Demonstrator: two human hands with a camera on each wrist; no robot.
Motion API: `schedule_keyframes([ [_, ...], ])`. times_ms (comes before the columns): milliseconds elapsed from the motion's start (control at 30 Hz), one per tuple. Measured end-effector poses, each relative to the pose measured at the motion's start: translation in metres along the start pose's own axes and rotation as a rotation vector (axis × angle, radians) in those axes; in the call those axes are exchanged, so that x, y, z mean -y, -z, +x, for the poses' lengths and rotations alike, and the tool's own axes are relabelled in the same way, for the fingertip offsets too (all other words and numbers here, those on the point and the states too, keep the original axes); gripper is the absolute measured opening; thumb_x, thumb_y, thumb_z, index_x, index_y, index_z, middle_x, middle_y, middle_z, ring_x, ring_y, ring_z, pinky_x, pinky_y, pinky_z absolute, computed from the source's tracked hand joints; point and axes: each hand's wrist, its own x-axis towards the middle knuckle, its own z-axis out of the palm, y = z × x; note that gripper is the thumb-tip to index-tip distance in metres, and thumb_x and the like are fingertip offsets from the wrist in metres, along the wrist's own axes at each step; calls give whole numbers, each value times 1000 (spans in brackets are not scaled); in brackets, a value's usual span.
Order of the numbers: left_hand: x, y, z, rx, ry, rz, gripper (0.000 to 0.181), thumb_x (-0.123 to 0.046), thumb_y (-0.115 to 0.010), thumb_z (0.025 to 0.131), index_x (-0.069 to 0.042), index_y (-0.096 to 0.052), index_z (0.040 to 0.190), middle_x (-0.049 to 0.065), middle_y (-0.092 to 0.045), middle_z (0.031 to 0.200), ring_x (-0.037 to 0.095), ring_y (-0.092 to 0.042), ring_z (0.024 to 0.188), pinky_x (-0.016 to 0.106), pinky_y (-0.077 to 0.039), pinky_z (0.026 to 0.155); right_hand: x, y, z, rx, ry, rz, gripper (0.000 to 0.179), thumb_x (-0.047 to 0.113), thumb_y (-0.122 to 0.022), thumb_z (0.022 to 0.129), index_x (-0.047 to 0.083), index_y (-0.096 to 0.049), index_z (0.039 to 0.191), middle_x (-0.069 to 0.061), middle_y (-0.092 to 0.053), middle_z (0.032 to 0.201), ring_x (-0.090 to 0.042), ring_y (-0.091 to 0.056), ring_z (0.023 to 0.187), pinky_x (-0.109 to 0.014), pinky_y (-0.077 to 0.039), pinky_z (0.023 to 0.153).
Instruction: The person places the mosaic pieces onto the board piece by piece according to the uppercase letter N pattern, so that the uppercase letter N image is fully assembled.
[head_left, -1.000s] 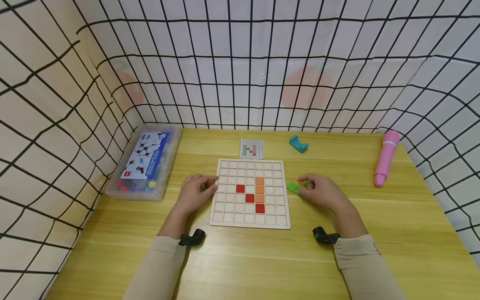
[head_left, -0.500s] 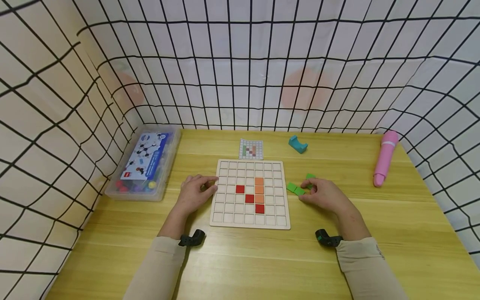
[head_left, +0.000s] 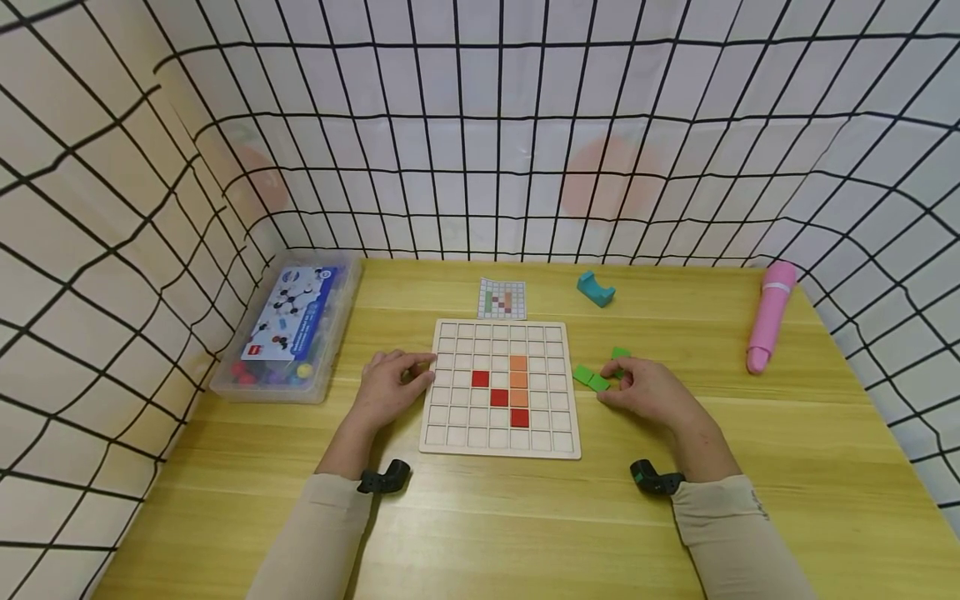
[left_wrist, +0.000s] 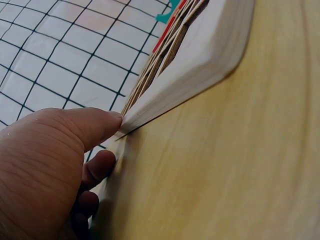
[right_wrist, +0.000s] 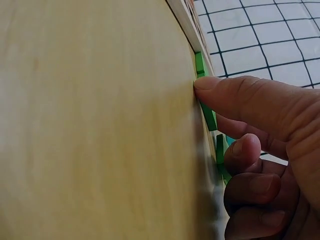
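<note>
A wooden grid board (head_left: 457, 417) lies mid-table, holding three red tiles (head_left: 499, 397) and three orange tiles (head_left: 518, 380). At its left edge is my left hand (head_left: 390, 387); the thumb touches the board's side in the left wrist view, and the other fingers are loosely bent. To the board's right, my right hand (head_left: 648, 387) pinches a green tile (head_left: 598, 383) between thumb and index finger. Another green tile (head_left: 583, 374) adjoins it on the board's side. A further green tile (head_left: 621, 352) sits behind the fingers, which partly hide this group.
Behind the board lies a pattern card (head_left: 502, 300), with a teal curved block (head_left: 596, 289) to its right. A clear plastic box (head_left: 288, 329) of coloured pieces stands at left. A pink microphone-shaped object (head_left: 772, 317) lies far right. Black wire mesh (head_left: 502, 117) encloses the table.
My right hand has shifted slightly right and towards me, uncovering more of the green tiles, then stayed nearly still. The left hand and board have not visibly moved.
</note>
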Motion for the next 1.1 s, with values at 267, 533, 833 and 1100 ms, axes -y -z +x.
schedule_keyframes([
  [267, 0, 0, 0, 5, 5, -7, 34, -30, -69, 99, -24, -71, 131, -1, -68, 97, 21, -46, 90, 42, -29, 91, 2, 1, -2, 2, 2, 8, 30, 25, -75, 92, 8, -67, 115, -2, -51, 79, -18, -47, 70, -33, -37, 65],
  [533, 0, 0, 0, -3, -2, -8, 34, -30, -70, 98, -23, -71, 131, -1, -69, 97, 22, -47, 92, 44, -31, 92, 3, 5, -3, 1, 20, 8, 30, 19, -70, 93, 6, -67, 119, -2, -52, 79, -18, -47, 70, -32, -38, 65],
  [833, -1, 0, 0, -3, 3, 2, 34, -30, -70, 98, -22, -71, 131, 0, -68, 94, 22, -46, 90, 43, -30, 90, 8, 11, -6, -8, 30, 11, 32, 20, -67, 94, 7, -67, 123, -2, -52, 79, -17, -47, 70, -32, -37, 66],
  [1100, -1, 0, 0, 3, 6, 1, 34, -30, -70, 98, -23, -71, 131, 0, -68, 96, 22, -46, 90, 42, -30, 90, 20, 10, -4, 11, 50, 42, 32, 21, -67, 95, 9, -66, 125, -2, -54, 79, -16, -47, 66, -28, -37, 56],
])
